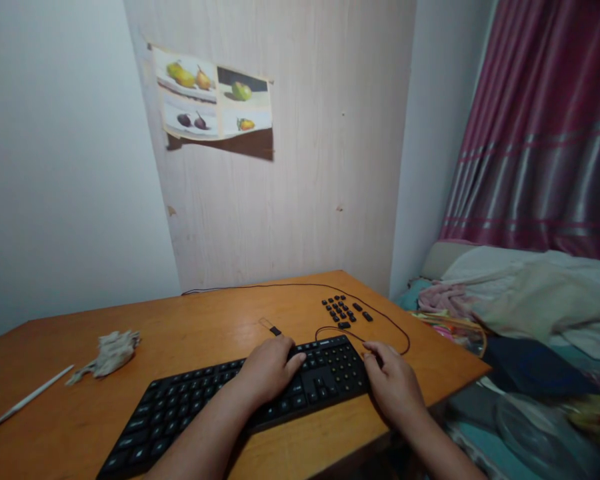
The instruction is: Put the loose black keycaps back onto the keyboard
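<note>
A black keyboard [190, 407] lies at a slant on the wooden table, with bare switch stems showing in its number pad at the right. My left hand [266, 373] lies across its middle, fingers bent over the far edge and thumb on top of the keys. At the right end, my right hand [393, 379] is curled against the keyboard's side, its thumb near the index finger; the other fingertips are hidden. Loose black keycaps [337, 308] sit in rows beyond the number pad. A wire keycap puller [275, 330] with a black handle rests just behind the keyboard.
On the left of the table [180, 347] are a crumpled pale cloth [113, 353] and a thin white stick, possibly a brush [27, 400]. A black cable [380, 311] loops around the keycaps. Beyond the table's right edge lies a cluttered bed [535, 287].
</note>
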A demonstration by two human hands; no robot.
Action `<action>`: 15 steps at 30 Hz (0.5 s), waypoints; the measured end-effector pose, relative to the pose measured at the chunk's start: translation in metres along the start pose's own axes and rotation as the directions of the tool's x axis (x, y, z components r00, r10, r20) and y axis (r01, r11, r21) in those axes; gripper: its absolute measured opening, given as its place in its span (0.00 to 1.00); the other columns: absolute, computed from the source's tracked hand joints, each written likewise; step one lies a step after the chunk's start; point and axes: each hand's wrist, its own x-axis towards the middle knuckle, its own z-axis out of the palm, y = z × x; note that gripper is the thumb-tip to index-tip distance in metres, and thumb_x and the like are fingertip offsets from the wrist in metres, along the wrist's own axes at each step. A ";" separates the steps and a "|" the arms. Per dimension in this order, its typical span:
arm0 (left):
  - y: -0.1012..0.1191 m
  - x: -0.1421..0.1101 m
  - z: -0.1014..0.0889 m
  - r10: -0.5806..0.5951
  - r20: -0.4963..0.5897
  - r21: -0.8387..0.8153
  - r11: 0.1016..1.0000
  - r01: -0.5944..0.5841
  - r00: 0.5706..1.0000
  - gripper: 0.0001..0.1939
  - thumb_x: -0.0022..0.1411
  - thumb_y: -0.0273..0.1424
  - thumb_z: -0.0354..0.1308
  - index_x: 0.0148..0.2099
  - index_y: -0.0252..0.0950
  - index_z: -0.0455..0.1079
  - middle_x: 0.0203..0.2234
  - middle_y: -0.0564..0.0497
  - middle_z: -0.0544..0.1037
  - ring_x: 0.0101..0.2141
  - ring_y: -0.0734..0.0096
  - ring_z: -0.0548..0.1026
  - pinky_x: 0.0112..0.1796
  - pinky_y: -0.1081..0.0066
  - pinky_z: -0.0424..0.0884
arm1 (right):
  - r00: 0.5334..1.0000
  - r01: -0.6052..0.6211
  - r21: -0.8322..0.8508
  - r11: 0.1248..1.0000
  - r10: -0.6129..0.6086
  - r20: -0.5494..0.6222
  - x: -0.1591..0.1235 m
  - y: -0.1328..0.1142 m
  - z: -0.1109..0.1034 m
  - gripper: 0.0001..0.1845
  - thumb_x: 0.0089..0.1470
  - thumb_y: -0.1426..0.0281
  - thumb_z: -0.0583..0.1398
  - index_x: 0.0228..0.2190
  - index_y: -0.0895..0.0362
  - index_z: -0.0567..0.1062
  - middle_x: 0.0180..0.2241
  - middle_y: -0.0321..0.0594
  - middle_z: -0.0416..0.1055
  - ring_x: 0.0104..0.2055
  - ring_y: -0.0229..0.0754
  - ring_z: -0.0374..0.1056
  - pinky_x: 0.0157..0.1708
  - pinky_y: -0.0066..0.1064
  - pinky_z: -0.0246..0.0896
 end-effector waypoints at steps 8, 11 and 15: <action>-0.003 0.001 0.000 0.007 0.005 -0.035 0.999 -0.007 1.000 0.20 0.67 0.46 0.47 0.42 0.37 0.73 0.40 0.41 0.79 0.42 0.56 0.76 0.41 0.64 0.68 | 0.998 -0.046 -0.091 0.995 0.041 -0.054 0.054 0.039 -0.029 0.14 0.55 0.64 0.53 0.32 0.56 0.76 0.32 0.41 0.75 0.35 0.45 0.70 0.35 0.33 0.61; -0.005 0.002 0.000 0.019 0.010 -0.055 0.998 -0.018 1.000 0.19 0.67 0.46 0.48 0.43 0.38 0.73 0.40 0.41 0.79 0.42 0.55 0.76 0.41 0.64 0.68 | 0.989 -0.145 -0.266 0.953 0.149 -0.005 0.092 0.066 -0.048 0.09 0.50 0.67 0.55 0.25 0.56 0.74 0.25 0.39 0.74 0.30 0.42 0.68 0.29 0.30 0.55; -0.007 0.002 0.000 0.015 0.021 -0.082 0.997 -0.013 1.000 0.19 0.66 0.45 0.49 0.45 0.38 0.73 0.42 0.41 0.79 0.44 0.55 0.76 0.43 0.63 0.68 | 0.970 -0.216 -0.299 0.929 0.239 0.040 0.125 0.094 -0.053 0.07 0.36 0.74 0.63 0.13 0.56 0.71 0.12 0.36 0.65 0.17 0.39 0.60 0.22 0.30 0.49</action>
